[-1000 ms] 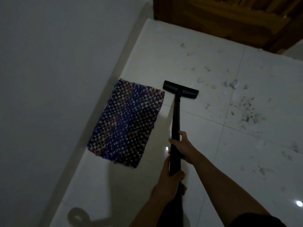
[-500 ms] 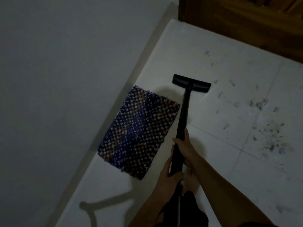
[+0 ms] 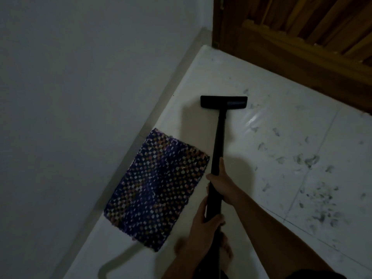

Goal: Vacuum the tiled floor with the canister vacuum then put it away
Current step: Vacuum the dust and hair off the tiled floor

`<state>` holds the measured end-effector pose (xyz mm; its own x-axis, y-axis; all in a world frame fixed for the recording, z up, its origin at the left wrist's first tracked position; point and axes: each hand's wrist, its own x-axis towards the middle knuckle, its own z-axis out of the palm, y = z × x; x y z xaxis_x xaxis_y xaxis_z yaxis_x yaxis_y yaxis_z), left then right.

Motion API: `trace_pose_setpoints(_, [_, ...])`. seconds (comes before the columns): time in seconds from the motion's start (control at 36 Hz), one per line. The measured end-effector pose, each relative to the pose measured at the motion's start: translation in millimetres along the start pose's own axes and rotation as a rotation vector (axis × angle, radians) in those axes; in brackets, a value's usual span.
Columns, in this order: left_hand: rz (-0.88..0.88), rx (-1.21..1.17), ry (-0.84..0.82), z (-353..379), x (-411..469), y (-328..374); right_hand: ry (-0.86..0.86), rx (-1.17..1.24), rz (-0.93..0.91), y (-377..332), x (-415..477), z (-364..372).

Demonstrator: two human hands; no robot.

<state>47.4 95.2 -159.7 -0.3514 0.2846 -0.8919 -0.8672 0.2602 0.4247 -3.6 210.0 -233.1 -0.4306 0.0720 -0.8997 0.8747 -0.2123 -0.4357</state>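
Both hands on the wand: right hand forward, fingers wrapped shut around the tube, left hand behind it, also closed on it. Wand's long axis runs straight away from me. Floor head sits flat on the tiled floor at the far end, near the wall corner, crosswise to the wand. Debris lies to the right of the head, so I'd judge the next sweep goes rightward. Mat just left of the wand, apart. Canister not in view.
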Motion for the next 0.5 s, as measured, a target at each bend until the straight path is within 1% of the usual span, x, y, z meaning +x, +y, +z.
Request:
trace_pose_setpoints(0.11, [0.017,0.003,0.019,-3.7,16.3,19.0,0.003,-0.05,-0.008,-23.0,15.6,1.2])
trace_pose_setpoints(0.25, [0.071,-0.043,-0.054,-7.8,35.6,50.7,0.004,-0.068,-0.053,-52.9,37.2,-0.8])
trace_pose_setpoints(0.33, [0.073,-0.053,-0.07,-13.1,51.5,66.3,0.027,-0.079,-0.07,-71.4,52.0,-1.9])
trace_pose_setpoints(0.39, [0.063,-0.04,-0.072,-18.3,62.0,80.6,0.029,-0.083,-0.074,-86.2,61.6,-1.1])
trace_pose_setpoints(0.5, [0.072,0.028,-0.14,-32.4,77.4,113.9,0.051,-0.109,-0.088,-114.4,78.1,1.7])
